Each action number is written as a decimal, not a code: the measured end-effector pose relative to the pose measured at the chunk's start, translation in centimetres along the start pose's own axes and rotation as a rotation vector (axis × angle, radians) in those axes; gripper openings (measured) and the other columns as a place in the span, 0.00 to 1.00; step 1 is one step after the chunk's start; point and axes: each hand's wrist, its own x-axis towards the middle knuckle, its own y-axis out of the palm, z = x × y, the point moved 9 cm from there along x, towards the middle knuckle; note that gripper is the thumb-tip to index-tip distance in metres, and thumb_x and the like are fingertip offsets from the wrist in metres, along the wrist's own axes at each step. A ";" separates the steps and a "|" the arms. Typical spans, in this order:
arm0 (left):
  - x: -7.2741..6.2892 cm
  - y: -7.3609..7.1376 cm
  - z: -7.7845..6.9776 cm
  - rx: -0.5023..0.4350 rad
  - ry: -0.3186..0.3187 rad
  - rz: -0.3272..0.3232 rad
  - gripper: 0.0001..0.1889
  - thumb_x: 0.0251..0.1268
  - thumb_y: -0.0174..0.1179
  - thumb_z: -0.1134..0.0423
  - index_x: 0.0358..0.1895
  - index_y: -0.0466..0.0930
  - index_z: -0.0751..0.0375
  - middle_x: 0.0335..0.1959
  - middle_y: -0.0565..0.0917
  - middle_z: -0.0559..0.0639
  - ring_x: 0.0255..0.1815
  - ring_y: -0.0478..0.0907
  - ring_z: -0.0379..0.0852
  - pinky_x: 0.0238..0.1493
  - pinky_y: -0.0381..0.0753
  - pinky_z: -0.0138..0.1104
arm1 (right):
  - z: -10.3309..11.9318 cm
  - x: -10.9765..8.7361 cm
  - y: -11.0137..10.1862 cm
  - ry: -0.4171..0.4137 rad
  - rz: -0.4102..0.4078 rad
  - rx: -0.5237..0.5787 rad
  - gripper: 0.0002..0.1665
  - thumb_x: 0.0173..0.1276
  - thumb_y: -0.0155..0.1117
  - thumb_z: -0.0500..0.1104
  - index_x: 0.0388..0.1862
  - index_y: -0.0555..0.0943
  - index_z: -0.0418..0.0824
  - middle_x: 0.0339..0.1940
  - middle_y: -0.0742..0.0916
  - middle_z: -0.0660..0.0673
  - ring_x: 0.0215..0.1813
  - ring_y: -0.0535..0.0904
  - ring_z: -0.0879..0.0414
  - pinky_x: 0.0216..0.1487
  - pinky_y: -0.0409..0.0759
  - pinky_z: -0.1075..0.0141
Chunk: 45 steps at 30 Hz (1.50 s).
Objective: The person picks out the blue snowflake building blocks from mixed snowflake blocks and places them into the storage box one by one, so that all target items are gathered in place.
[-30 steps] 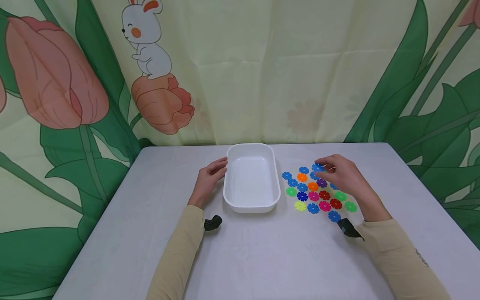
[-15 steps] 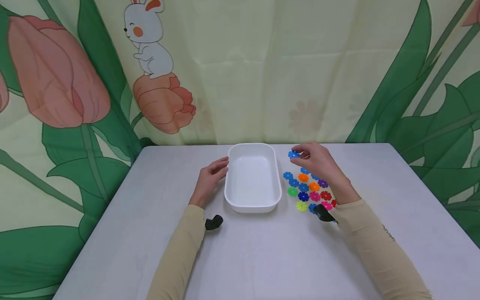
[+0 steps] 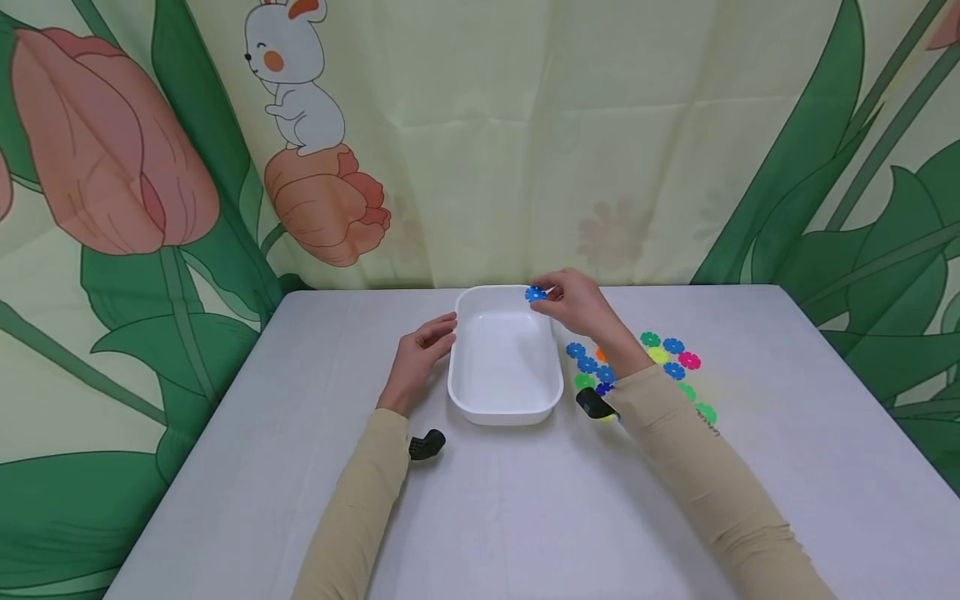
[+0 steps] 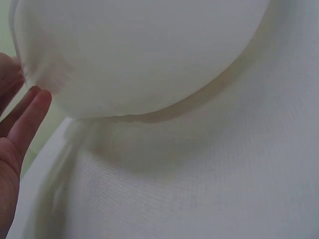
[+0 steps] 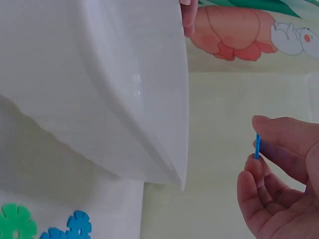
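Observation:
My right hand [image 3: 579, 305] pinches a blue flower-shaped plastic disc [image 3: 535, 294] between thumb and fingers, over the far right corner of a white tray [image 3: 506, 414]. In the right wrist view that disc [image 5: 257, 146] appears edge-on. On the tray's left side, my left hand [image 3: 420, 362] touches the rim with fairly straight fingers. The left wrist view shows its fingertips [image 4: 44, 97] against the tray's outer wall. Nothing lies inside the tray. To its right, flower discs in several colours, such as a pink one [image 3: 689, 360], lie on the table, partly hidden by my right arm.
A white cloth covers the table [image 3: 480, 517]. Behind it hangs a patterned curtain [image 3: 465, 167] with tulips and a rabbit. Black wrist devices show at the left cuff [image 3: 427, 445] and the right cuff [image 3: 594, 403].
My right hand has lifted the blue disc from the group and carried it left to the tray's far right corner. The left hand stays at the tray's left side.

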 end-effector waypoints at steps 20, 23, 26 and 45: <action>-0.1 -0.1 0.2 0.021 -0.016 0.003 0.18 0.67 0.63 0.58 0.58 0.82 0.58 0.64 0.76 0.39 0.65 0.72 0.40 0.58 0.78 0.32 | 0.1 4.4 4.3 0.033 0.064 0.122 0.25 0.66 0.68 0.43 0.60 0.78 0.36 0.53 0.82 0.40 0.56 0.77 0.46 0.54 0.80 0.57; -0.1 -0.1 0.3 0.034 -0.024 0.002 0.18 0.69 0.61 0.60 0.59 0.80 0.60 0.64 0.76 0.39 0.66 0.71 0.40 0.58 0.78 0.32 | 0.1 4.7 4.9 0.019 0.056 0.123 0.25 0.65 0.68 0.42 0.58 0.79 0.34 0.50 0.84 0.39 0.53 0.78 0.47 0.53 0.80 0.58; 0.0 -0.1 0.3 0.040 -0.030 0.003 0.19 0.69 0.61 0.61 0.60 0.79 0.62 0.64 0.75 0.38 0.66 0.71 0.40 0.59 0.77 0.32 | -0.1 5.1 5.7 0.013 0.056 0.135 0.22 0.64 0.69 0.42 0.56 0.81 0.34 0.47 0.84 0.39 0.50 0.78 0.47 0.51 0.80 0.59; 0.0 0.1 0.2 0.032 -0.033 0.003 0.18 0.70 0.60 0.60 0.61 0.79 0.60 0.64 0.75 0.37 0.66 0.71 0.39 0.60 0.77 0.33 | -0.7 6.3 9.3 0.046 0.117 0.033 0.21 0.64 0.70 0.42 0.54 0.83 0.35 0.50 0.86 0.39 0.49 0.79 0.48 0.56 0.79 0.61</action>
